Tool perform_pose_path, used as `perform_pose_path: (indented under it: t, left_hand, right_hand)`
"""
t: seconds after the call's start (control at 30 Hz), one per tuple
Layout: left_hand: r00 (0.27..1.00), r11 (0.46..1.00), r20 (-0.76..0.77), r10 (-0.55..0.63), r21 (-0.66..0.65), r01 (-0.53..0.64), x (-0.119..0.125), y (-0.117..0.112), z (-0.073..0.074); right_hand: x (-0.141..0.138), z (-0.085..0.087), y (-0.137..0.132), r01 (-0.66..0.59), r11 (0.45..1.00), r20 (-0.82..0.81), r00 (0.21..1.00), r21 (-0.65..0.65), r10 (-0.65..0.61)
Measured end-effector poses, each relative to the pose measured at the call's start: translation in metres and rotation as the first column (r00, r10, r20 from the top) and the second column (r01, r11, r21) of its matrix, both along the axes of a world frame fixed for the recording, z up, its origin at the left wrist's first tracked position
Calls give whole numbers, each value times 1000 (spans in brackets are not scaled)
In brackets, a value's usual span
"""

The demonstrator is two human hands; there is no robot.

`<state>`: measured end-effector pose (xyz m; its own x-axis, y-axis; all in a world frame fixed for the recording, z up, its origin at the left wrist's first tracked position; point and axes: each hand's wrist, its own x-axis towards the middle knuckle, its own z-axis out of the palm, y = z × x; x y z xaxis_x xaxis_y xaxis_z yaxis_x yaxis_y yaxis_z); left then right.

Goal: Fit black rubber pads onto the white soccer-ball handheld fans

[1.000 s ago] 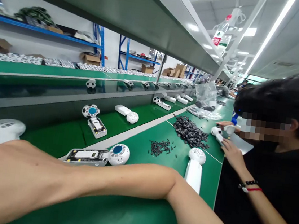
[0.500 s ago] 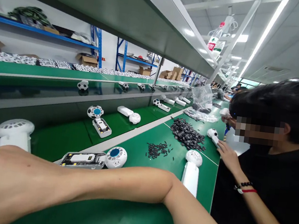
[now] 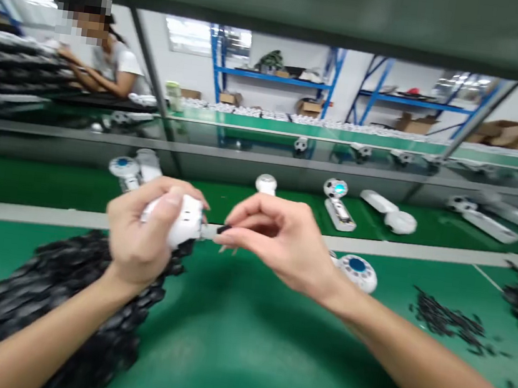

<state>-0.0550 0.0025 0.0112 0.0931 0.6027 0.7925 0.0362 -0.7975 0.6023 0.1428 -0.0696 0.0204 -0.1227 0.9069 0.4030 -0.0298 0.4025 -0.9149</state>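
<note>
The left grip [image 3: 143, 236] is raised at mid-frame, its fingers curled closed and the thumb laid over the top. The right grip [image 3: 276, 243] faces it, thumb and forefinger pinched at the tips, just beside the left. The 2 bare forearms, left forearm [image 3: 34, 330] and right forearm [image 3: 409, 351], angle in from the lower corners.

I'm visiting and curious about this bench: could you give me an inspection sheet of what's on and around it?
Surface: green bench mat, with a green belt behind a pale strip.
Job's things: white fan body and small black piece, held close together.
Clutter: black parts heap at left, smaller scatter at right, blue-centred fan head behind the right wrist, more fans on the belt.
Hands: left hand grips the fan body; right hand pinches the black piece.
Cables: nothing seen.
Surroundings: another person across the line, blue racking with boxes.
</note>
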Motion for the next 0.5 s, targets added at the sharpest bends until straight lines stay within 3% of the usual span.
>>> perform_pose_path:
  t: [0.1, 0.17, 0.33, 0.5]
  left_hand:
    - [999, 999, 23, -33, 24, 32, 6, -7, -3]
    - [999, 997, -6, -47, 69, 47, 7, -12, -7]
    - [995, 971, -91, -40, 233, 60, 2, -20, -15]
    - [990, 924, -143, 3, 379, 52, 4, -17, -12]
  right_hand:
    - [-6, 4, -13, 73, 979, 80, 993, 193, -89]
    - [-11, 5, -18, 91, 973, 90, 990, 213, -112]
    - [-18, 2, -15, 30, 993, -63, 997, -111, -37]
    - [-19, 4, -14, -85, 958, -111, 992, -273, 57]
